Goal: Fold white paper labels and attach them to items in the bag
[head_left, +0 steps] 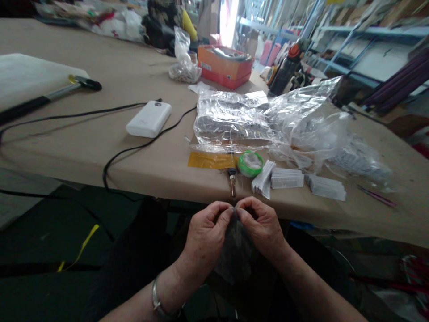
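My left hand and my right hand meet just off the table's front edge, thumbs and forefingers pinched. Between them they hold the top of a clear plastic bag, which hangs down over my lap, dim against the dark. What the bag contains, if anything, I cannot make out. Right beyond my fingertips, a rod-shaped tool with a coppery metal end points towards me over the table edge. Near it are amber tape, a green round tub with whitish material inside and stacks of printed white labels.
Large clear plastic packaging spreads behind the labels. A white power bank and black cable lie left of it. Farther back are an orange box and a knotted bag. Tweezers lie at right.
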`<act>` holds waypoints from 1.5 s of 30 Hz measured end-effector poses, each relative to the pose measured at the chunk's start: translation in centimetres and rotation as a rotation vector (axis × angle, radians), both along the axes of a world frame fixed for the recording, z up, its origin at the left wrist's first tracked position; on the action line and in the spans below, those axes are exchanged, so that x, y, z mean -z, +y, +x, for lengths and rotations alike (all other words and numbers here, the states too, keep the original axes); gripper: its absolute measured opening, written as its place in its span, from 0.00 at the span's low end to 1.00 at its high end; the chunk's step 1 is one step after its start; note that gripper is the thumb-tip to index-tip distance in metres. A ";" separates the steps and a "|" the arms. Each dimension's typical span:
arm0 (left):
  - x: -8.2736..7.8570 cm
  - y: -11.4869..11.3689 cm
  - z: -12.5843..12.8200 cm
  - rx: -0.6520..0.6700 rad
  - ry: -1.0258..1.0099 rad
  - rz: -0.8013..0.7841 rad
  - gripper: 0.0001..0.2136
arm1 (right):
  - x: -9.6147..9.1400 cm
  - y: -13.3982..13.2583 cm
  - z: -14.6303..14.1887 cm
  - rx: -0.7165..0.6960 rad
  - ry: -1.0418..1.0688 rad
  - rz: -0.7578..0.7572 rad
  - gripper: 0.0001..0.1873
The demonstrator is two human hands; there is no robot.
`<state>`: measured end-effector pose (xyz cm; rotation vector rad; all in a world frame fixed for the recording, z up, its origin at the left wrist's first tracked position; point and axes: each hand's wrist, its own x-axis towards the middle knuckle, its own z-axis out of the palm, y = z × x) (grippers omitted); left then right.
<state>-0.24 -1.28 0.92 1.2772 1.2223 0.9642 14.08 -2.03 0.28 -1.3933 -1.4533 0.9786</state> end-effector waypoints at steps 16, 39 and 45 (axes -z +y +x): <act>0.7 0.6 0.1 -0.033 0.027 0.121 0.06 | 0.3 0.9 -0.1 -0.002 -0.109 0.181 0.05; 2.4 -0.3 -1.7 -0.081 -0.009 -0.021 0.07 | -4.7 1.5 3.9 0.000 -0.619 0.491 0.05; 3.2 0.4 -2.3 -0.169 0.084 0.013 0.08 | -5.5 6.0 4.6 0.046 -1.044 0.560 0.13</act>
